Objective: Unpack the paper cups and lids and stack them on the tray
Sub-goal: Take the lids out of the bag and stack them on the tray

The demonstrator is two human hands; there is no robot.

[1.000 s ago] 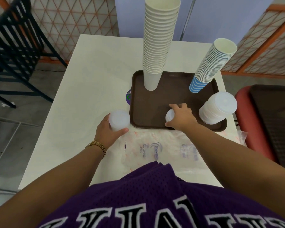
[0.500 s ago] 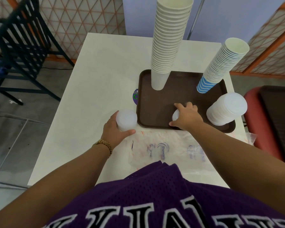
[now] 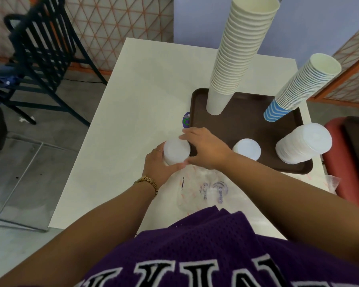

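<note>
Three lid stacks [image 3: 176, 151], two cup stacks [image 3: 236, 54]

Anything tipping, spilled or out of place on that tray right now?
Nothing spilled. The blue-striped cup stack leans markedly toward the tray's far right corner, and the tall white cup stack also appears tilted; wide-angle distortion may exaggerate both.

Tray [image 3: 247, 123] sits on desk [image 3: 133, 96], right of centre. On tray: tall cup stack [image 3: 234, 65] back-left, shorter cup stack [image 3: 296, 88] back-right, big lid stack [image 3: 304, 146] front-right, small lid stack [image 3: 247, 149] left of it. Plastic bag [image 3: 203, 189] lies before tray.
</note>
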